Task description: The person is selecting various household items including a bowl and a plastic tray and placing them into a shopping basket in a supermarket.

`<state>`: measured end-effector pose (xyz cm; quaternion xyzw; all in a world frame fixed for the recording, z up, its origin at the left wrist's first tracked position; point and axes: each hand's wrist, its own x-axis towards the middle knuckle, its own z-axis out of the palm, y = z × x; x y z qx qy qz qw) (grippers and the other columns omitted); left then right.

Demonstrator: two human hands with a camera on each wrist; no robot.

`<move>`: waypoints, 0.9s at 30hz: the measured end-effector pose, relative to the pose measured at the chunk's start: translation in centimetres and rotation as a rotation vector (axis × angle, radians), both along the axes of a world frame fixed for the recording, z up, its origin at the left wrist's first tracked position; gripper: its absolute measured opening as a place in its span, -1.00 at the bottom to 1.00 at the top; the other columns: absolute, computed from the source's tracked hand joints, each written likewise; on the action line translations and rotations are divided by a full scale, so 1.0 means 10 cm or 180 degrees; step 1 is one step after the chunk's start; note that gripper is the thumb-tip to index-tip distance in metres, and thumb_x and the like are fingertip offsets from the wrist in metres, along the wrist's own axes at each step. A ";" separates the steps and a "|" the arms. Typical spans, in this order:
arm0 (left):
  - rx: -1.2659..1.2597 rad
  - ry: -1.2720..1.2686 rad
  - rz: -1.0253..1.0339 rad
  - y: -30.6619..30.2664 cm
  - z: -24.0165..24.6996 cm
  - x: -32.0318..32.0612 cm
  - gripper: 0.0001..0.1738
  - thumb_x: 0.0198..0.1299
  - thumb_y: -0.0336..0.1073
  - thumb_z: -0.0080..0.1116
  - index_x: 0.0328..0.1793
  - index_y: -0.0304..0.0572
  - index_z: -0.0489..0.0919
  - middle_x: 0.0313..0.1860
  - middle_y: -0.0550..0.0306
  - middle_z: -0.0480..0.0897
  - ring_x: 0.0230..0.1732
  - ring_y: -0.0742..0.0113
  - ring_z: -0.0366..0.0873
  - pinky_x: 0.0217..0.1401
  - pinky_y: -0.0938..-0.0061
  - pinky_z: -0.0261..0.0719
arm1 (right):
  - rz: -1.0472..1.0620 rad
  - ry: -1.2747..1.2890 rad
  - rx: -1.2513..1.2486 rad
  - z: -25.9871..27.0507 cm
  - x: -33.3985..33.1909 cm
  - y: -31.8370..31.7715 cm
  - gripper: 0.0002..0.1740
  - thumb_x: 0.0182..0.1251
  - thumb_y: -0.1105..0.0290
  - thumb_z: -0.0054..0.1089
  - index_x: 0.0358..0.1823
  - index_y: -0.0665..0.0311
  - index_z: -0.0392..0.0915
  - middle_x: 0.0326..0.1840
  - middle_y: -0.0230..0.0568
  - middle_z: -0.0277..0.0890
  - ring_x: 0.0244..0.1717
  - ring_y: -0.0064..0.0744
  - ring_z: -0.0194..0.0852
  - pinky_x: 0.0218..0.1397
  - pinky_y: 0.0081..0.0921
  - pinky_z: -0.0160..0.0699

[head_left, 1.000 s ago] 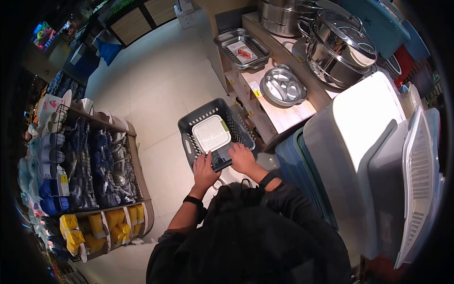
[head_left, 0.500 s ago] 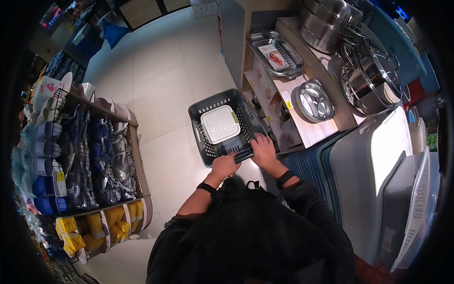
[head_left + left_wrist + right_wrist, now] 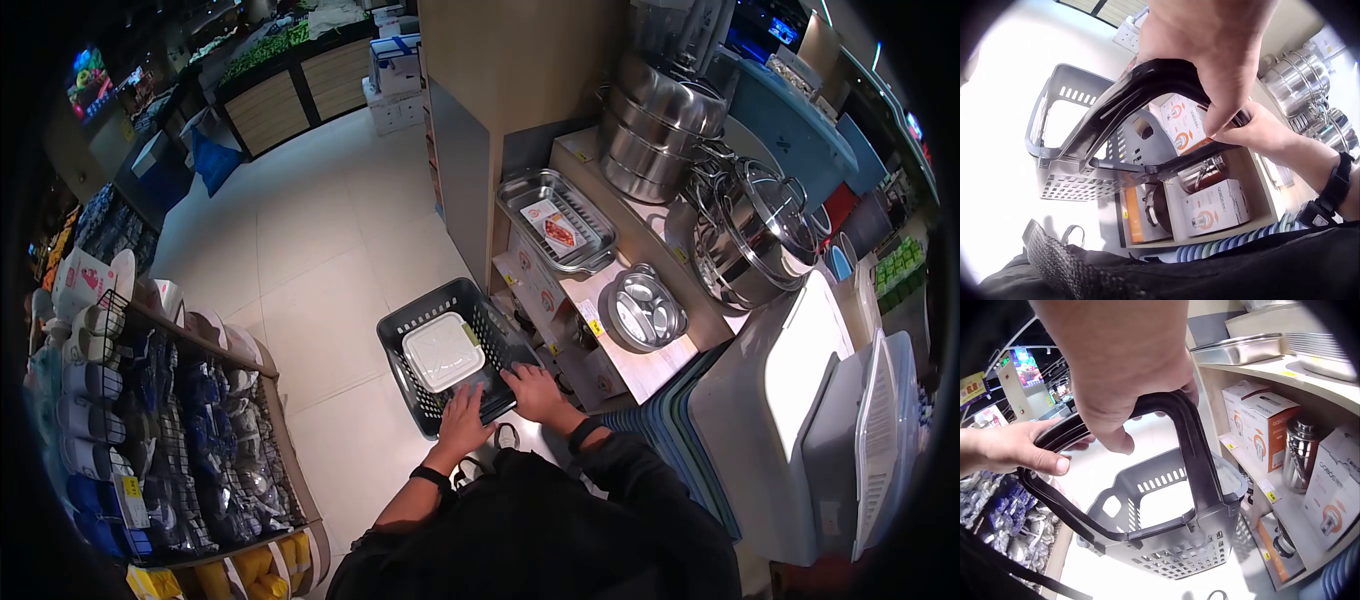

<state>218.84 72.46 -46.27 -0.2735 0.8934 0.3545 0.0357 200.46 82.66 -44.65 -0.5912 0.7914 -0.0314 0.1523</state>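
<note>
A dark grey shopping basket (image 3: 490, 330) with slotted walls is in front of me in the head view. Its thick black handle (image 3: 1194, 444) slants up toward my body. My left hand (image 3: 463, 422) grips one part of that handle, its thumb on the near side in the right wrist view. Beside it my right hand (image 3: 535, 392) curls over the handle too, thumb underneath. Inside the basket lies a box with a white lid (image 3: 442, 350) and a green clip (image 3: 470, 333).
Right of the basket, a wooden shelf (image 3: 650, 375) carries steel trays (image 3: 560, 225), divided plates (image 3: 648, 308) and tall steamer pots (image 3: 660, 130). Boxed goods (image 3: 1266, 428) fill its lower levels. Large plastic tubs (image 3: 760, 410) stand nearer me. A wire rack of packaged goods (image 3: 215, 440) runs along the left.
The head view has shifted, with the basket and hands now lower in it and more of the far aisle showing. My left hand's fingers have changed position on the handle.
</note>
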 end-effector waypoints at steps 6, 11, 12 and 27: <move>0.0364 -0.0301 0.0064 -0.39 -0.02 -0.14 -0.02 -0.01 -0.02 0.40 0.53 -0.11 0.22 0.33 -0.25 0.43 0.28 -0.15 0.48 0.33 0.09 0.44 | 0.0107 -0.0014 -0.0580 -0.01 -0.10 -0.36 -0.34 -0.02 0.41 0.24 0.25 0.20 0.45 0.40 0.11 0.24 0.48 0.12 0.08 0.42 0.06 0.18; -0.0584 0.0224 0.0215 -0.61 -0.17 -0.19 0.01 -0.04 -0.04 0.43 0.54 -0.12 0.20 0.41 -0.27 0.34 0.31 -0.15 0.45 0.31 0.10 0.46 | -0.0004 0.0142 -0.0731 0.03 -0.21 -0.73 -0.37 -0.01 0.40 0.24 0.22 0.21 0.47 0.44 0.13 0.17 0.52 0.11 0.01 0.44 0.07 0.14; -0.0150 0.0060 0.0320 -0.67 -0.19 -0.22 0.00 -0.02 -0.03 0.41 0.54 -0.13 0.20 0.38 -0.27 0.39 0.28 -0.15 0.48 0.29 0.12 0.48 | 0.0005 -0.0362 0.0046 0.01 -0.30 -0.84 -0.38 -0.01 0.40 0.23 0.22 0.21 0.47 0.45 0.12 0.15 0.52 0.10 0.02 0.42 0.06 0.18; -0.0282 -0.0174 0.0354 -1.50 -0.36 -0.51 0.10 -0.08 0.07 0.46 0.56 -0.11 0.18 0.50 -0.30 0.21 0.51 -0.24 0.15 0.54 -0.07 0.08 | 0.0025 -0.0240 -0.0323 -0.35 -0.53 -1.60 -0.26 0.02 0.31 0.34 0.32 0.16 0.35 0.56 0.10 -0.02 0.60 0.11 -0.17 0.50 0.22 -0.01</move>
